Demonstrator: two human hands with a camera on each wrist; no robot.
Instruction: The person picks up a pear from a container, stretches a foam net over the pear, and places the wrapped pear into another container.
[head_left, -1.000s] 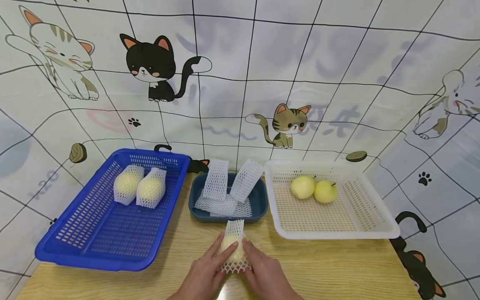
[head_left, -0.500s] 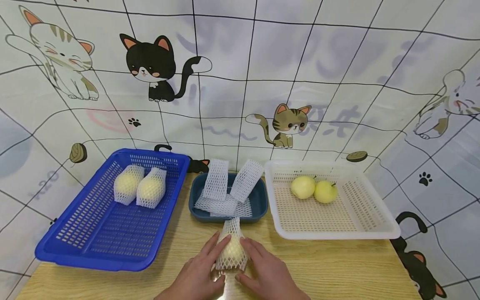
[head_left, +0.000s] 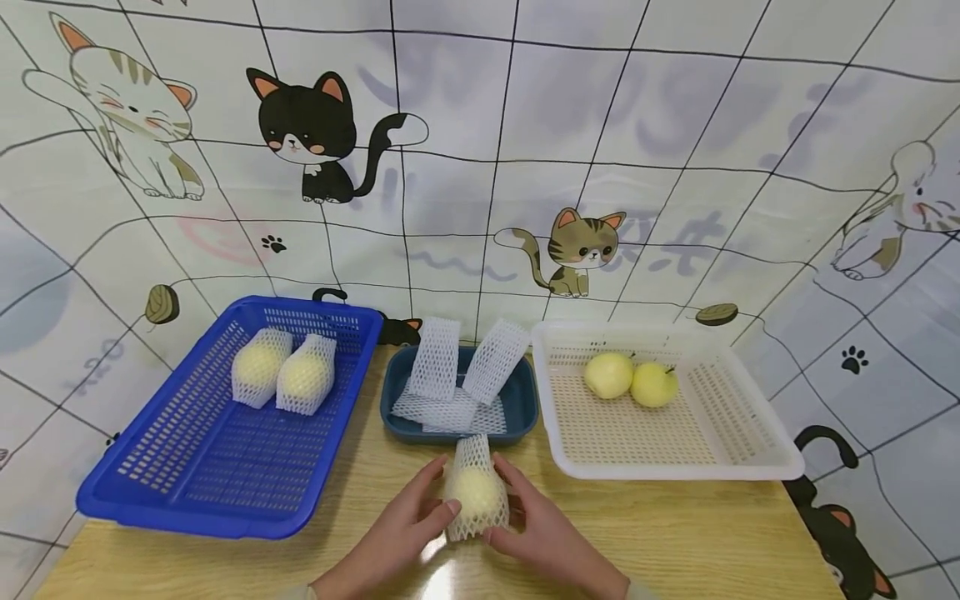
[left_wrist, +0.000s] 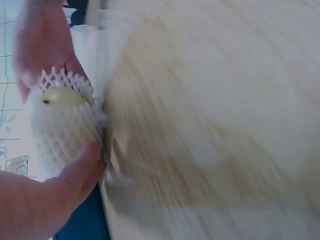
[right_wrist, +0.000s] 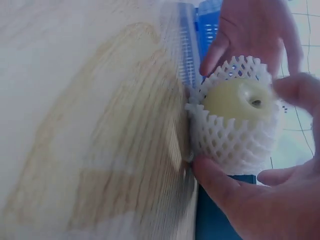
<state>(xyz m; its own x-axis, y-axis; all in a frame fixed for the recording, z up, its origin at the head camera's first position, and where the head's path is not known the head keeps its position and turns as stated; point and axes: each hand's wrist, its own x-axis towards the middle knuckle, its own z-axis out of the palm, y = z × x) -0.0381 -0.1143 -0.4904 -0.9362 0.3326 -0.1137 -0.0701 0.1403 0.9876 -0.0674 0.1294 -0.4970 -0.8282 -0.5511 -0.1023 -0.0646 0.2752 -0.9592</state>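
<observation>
A pale yellow-green apple [head_left: 476, 493] in a white foam net sleeve [head_left: 472, 450] stands on the table between both hands. My left hand [head_left: 412, 517] cups its left side, its thumb [left_wrist: 90, 152] laid on the netting. From the right, my right hand [head_left: 540, 521] holds it, thumb low on the front and fingers curved along the side. The net's near end is open and the bare apple [right_wrist: 235, 100] shows through it in the right wrist view. The left fingers are hidden behind the fruit in the left wrist view.
A blue basket [head_left: 202, 521] at left holds two netted apples [head_left: 303, 379]. Behind the hands, a dark teal bin [head_left: 521, 408] contains several foam nets [head_left: 435, 358]. The white basket [head_left: 675, 471] at right has two bare apples [head_left: 654, 385]. A cat-print sheet [head_left: 450, 192] hangs behind.
The netted apple has been turned and shifted slightly right between the hands. Both hands have changed their hold; the left thumb now lies on its front. The camera view has shifted a little.
</observation>
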